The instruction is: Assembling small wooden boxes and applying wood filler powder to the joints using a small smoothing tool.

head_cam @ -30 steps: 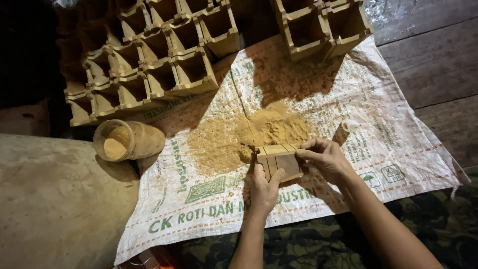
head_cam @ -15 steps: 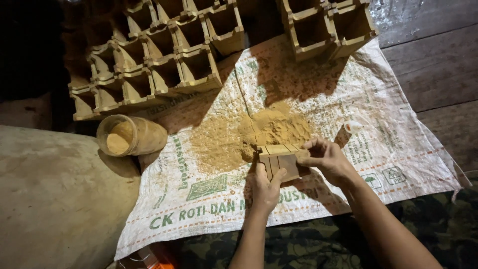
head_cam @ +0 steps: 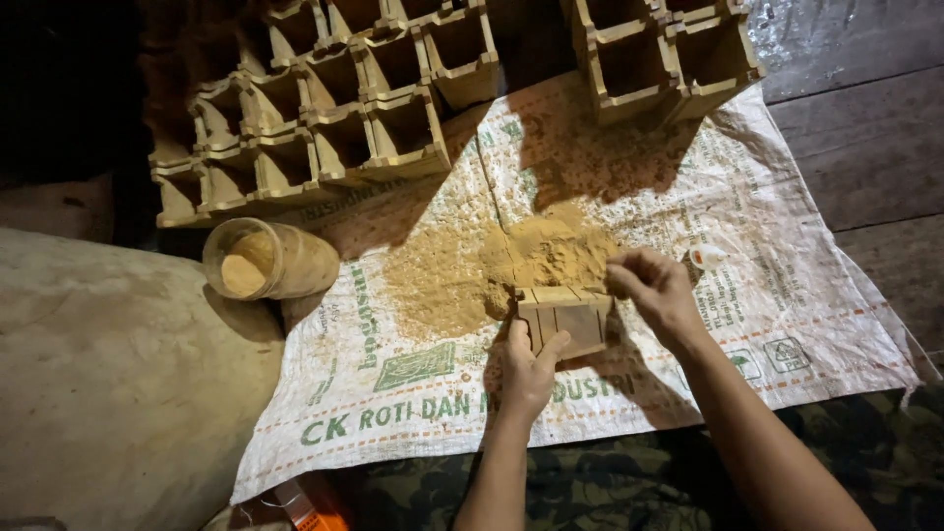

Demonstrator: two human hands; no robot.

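Setting: dim floor of dark wooden planks [head_cam: 865, 147], overlaid by a white woven plastic sack with green and red print [head_cam: 787, 295], spread flat as a work mat.
Work piece: small open-topped square box of tan wooden slats [head_cam: 562, 317], standing on the sack at the near edge of the powder heap.
Left hand: left hand [head_cam: 529, 366] closed on the box's near face, thumb and fingers pressing the front slats from below.
Right hand: right hand [head_cam: 657, 293] at the box's right top corner, fingers bunched in a pinch; whether they hold powder or only touch the rim, cannot tell.
Change since the earlier frames: box and left hand sit in about the same place on the sack; right hand has lifted from the box's right side to a pinch above its corner. Reading: the box is being steadied, not moved.
Powder: loose heap of tan sawdust-like powder [head_cam: 462, 275], touching the box's far side and spreading left.
Small item: small white object with a red tip [head_cam: 708, 258] on the sack, just right of the right hand.
Jar: clear round jar lying on its side, part filled with the same powder [head_cam: 267, 261], at the sack's left edge.
Stock: rows of empty matching wooden boxes [head_cam: 324, 128] along the far side; a second group [head_cam: 659, 54] at upper right.
Left margin: pale rounded sack-like mass [head_cam: 108, 393].
Foreground: camouflage-patterned cloth [head_cam: 610, 482].
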